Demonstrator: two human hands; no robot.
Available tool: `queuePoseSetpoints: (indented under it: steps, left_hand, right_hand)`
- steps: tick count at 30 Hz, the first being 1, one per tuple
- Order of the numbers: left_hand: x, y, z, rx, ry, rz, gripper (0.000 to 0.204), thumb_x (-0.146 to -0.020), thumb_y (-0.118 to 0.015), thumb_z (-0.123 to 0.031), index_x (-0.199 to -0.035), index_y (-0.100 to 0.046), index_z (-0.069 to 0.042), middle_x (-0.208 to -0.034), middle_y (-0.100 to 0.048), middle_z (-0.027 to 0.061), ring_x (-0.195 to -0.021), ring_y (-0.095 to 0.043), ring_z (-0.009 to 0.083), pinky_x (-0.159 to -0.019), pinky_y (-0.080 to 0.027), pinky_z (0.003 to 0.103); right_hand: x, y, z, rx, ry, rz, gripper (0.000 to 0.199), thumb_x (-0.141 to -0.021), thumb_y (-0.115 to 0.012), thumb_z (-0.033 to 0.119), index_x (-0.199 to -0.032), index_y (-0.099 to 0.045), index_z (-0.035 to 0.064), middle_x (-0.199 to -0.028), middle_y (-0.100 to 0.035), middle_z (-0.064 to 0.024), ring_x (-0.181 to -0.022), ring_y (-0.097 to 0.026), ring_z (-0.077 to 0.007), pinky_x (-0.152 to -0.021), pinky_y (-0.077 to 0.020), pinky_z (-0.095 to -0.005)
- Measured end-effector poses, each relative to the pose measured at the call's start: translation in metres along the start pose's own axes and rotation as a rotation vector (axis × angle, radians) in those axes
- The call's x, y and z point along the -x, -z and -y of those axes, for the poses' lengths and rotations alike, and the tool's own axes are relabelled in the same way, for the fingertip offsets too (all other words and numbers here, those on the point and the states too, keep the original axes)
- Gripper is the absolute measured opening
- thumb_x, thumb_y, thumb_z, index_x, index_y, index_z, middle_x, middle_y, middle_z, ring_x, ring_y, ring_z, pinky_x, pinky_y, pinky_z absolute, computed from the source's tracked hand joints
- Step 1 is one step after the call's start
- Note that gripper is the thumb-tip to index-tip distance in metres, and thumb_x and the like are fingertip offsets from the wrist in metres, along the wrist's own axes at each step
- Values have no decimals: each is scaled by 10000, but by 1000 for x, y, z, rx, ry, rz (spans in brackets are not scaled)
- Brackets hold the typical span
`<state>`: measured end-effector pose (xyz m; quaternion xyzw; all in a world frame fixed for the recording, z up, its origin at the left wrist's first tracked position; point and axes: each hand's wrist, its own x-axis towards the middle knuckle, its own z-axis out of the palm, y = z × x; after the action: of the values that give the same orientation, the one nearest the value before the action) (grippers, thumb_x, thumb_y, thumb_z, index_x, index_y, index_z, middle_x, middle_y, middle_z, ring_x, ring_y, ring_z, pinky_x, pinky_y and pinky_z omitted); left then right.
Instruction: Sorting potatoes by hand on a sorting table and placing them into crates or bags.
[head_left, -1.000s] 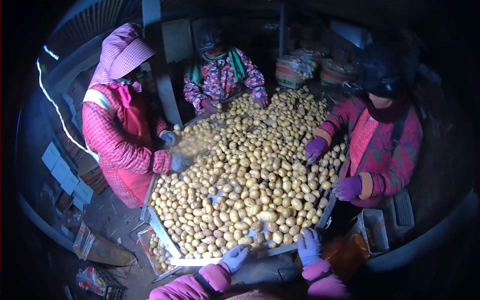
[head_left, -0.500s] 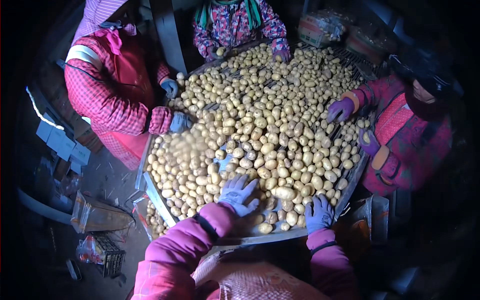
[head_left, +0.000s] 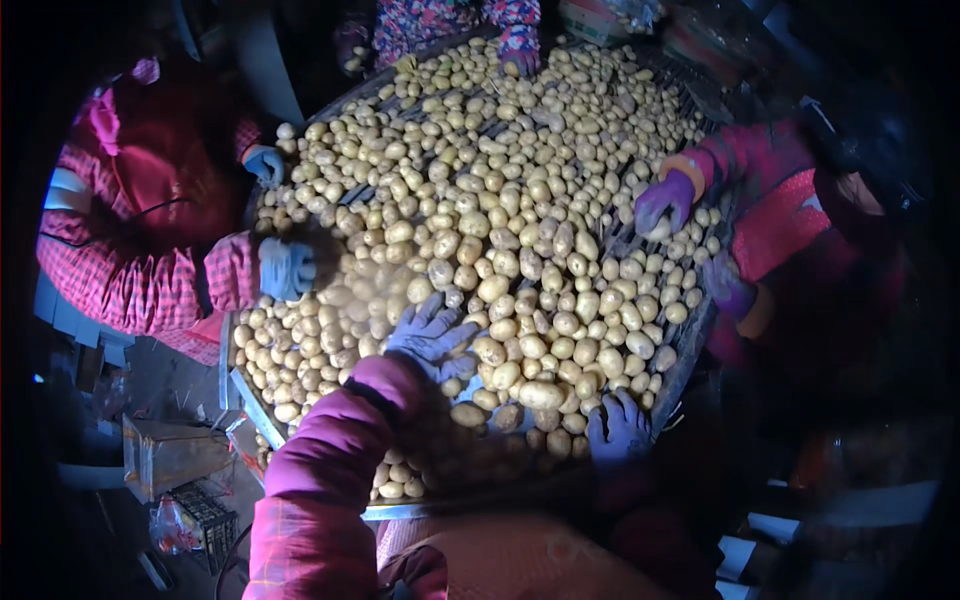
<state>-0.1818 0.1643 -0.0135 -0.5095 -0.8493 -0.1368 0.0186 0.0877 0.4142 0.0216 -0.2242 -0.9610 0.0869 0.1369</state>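
Note:
Both my hands wear lavender-grey gloves and rest on a sorting table (head_left: 255, 408) heaped with potatoes (head_left: 505, 262). My left hand (head_left: 432, 338) lies open, palm down, on potatoes left of the middle, with its fingers spread. Close to the front right edge, my right hand (head_left: 618, 428) has its fingers apart against potatoes and holds nothing visible. Between the hands sits a large oblong potato (head_left: 541, 395), with a bit of bare bluish surface to its left. Dark shadow covers the table front and my right forearm.
Co-workers stand around the table. A blue-gloved hand (head_left: 286, 268) is at the left, a purple-gloved hand (head_left: 664, 203) at the right, another gloved hand (head_left: 520, 62) at the far side. A dark crate (head_left: 205, 520) and a box (head_left: 172, 455) stand on the floor at left.
My left hand has moved farther in over the potatoes and to the left. My right hand stays near the front right edge. The view has shifted, and the front has grown darker.

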Motion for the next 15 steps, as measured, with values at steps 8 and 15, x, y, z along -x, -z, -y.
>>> queuePoseSetpoints:
  steps: [8, 15]
  left_hand:
    - [-1, 50, 41, -142, 59, 75, 403, -845, -585, -428, -1155, -642, -176, -1191, -595, 43, -1198, -479, 311, -1041, -336, 510]
    - [-50, 47, -40, -250, 35, 261, 237, -714, -673, -313, -832, -688, -109, -794, -629, 86, -870, -591, 294, -732, -478, 437]
  right_hand:
    - [-3, 0, 0, 6, 5, -12, 326, -883, -580, 326, -1099, -644, 90, -1238, -582, -110, -1055, -575, -320, -913, -434, -450]
    - [-2, -3, 1, 15, -19, 6, 332, -883, -580, 334, -1092, -646, 84, -1246, -578, -105, -1079, -559, -320, -934, -421, -455]
